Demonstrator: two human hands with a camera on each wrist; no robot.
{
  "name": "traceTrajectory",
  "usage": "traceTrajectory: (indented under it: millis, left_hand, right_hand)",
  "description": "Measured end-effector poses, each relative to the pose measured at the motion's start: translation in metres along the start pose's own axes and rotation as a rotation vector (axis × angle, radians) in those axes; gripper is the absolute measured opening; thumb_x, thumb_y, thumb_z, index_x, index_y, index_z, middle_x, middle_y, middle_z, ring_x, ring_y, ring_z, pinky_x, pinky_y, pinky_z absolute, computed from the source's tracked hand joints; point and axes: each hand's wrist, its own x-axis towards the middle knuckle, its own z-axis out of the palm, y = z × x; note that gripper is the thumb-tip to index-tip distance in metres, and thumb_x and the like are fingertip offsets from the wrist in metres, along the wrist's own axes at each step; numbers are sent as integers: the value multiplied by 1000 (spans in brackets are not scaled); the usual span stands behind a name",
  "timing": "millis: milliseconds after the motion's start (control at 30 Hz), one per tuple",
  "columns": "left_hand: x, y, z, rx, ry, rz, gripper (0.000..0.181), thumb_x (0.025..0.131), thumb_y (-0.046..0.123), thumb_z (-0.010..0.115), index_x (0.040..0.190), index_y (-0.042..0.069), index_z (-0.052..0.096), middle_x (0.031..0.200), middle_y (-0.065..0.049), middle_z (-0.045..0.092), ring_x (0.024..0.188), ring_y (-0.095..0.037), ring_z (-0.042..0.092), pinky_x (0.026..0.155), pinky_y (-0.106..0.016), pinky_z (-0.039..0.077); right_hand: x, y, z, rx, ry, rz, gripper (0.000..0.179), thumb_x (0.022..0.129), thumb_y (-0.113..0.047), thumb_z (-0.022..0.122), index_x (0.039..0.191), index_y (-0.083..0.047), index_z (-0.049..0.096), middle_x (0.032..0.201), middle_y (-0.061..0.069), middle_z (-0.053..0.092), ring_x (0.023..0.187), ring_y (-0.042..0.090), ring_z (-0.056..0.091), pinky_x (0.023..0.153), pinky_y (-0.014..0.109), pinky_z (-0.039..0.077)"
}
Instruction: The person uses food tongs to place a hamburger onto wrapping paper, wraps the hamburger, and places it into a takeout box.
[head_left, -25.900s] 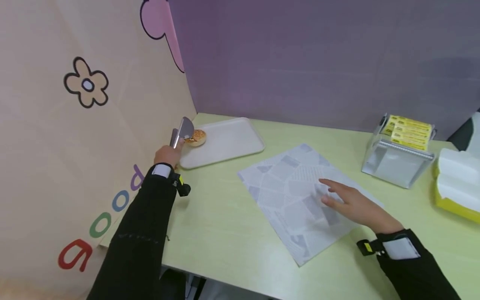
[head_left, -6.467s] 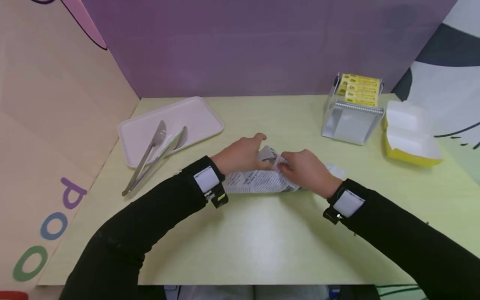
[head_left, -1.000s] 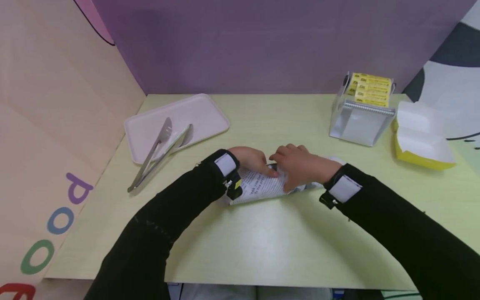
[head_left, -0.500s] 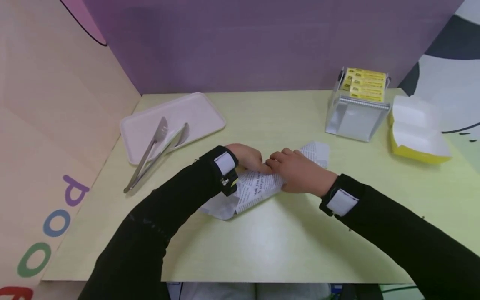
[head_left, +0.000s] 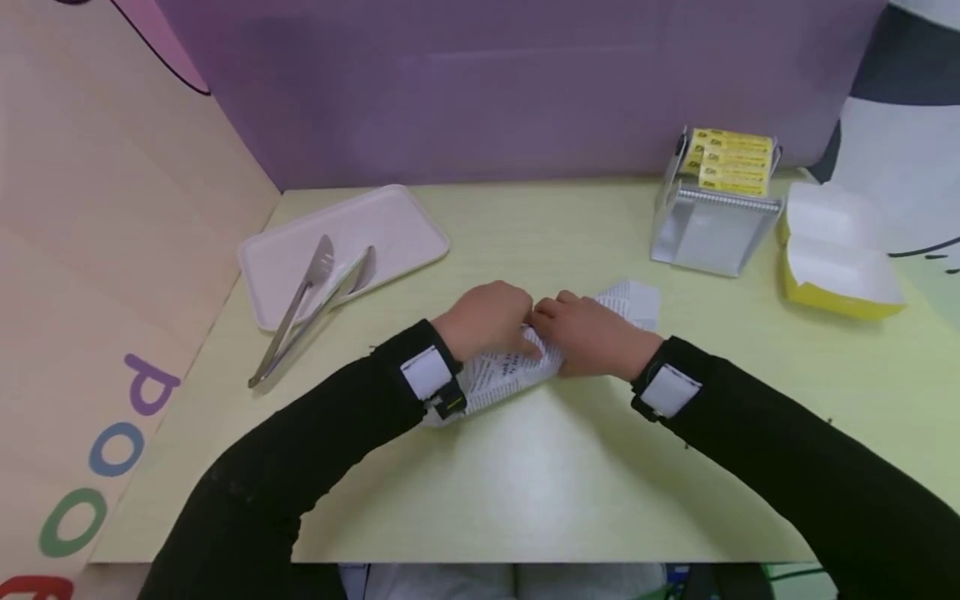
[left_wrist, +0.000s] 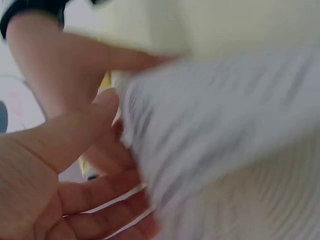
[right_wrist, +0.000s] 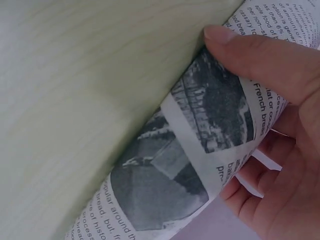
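Note:
A sheet of newsprint-patterned wrapping paper (head_left: 495,385) is folded into a long slanted bundle on the table, mid-view in the head view. Whatever lies inside it is hidden. My left hand (head_left: 489,321) grips its left part; in the left wrist view the thumb is at one side of the paper (left_wrist: 200,130) and the fingers at the other. My right hand (head_left: 600,337) holds it from the right, close against the left. The right wrist view shows that hand's thumb (right_wrist: 240,50) over the printed paper (right_wrist: 205,115) and its fingers curled behind.
Metal tongs (head_left: 288,333) lie with their tips over a white tray (head_left: 408,221) at the back left, handle end on the table. Toward the back right stands a clear holder (head_left: 712,237) with yellow packets (head_left: 731,158). Beside it sits an open yellow-and-white box (head_left: 840,267).
Long before, my left hand held the tongs at a bun on the tray and the paper lay flat. Now it is folded. In the last second, the bundle tilted and my left hand shifted its grip.

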Motion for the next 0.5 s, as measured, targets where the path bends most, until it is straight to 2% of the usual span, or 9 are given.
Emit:
traceTrajectory:
  millis: [67,167,267,333,400,500]
  left_hand:
    - [-5,5,5,21,51,51,40,81,41,79,100,8,70,87,-1,67,70,-12,54,66,-26,45]
    - [-8,8,12,35,102,75,39,80,38,80,100,6,71,85,-2,68,69,-11,55,65,-26,46]
    - [-10,8,18,65,112,85,45,81,38,80,112,7,69,92,-3,69,78,-12,58,71,-27,49]
    - [-10,7,21,101,95,103,54,82,39,78,124,8,65,98,-3,70,87,-14,60,77,-29,51]
    - [-11,6,23,140,79,127,57,84,41,76,130,10,62,99,-4,68,91,-16,59,77,-31,52]
    - [-11,5,23,184,64,139,58,85,45,74,132,13,61,96,-3,64,89,-15,55,73,-31,51]
  right_hand:
    - [0,0,0,4,3,12,66,64,-18,88,119,4,61,114,17,62,94,32,54,79,42,50]
    - [0,0,0,15,-6,25,69,61,-22,90,118,5,61,114,17,62,96,32,54,84,42,48]
    - [-1,3,-1,108,-42,44,76,62,-26,91,122,6,58,118,19,60,103,34,54,91,43,46]
    - [-4,8,-4,248,-87,83,81,66,-28,90,129,7,53,126,21,56,113,37,51,98,46,43]
    - [-10,18,-9,445,-123,147,81,73,-29,86,135,7,48,132,22,52,119,38,49,100,48,41]
    - [-23,38,-14,727,-114,287,65,89,-26,72,140,4,44,138,22,48,123,37,49,100,51,41]
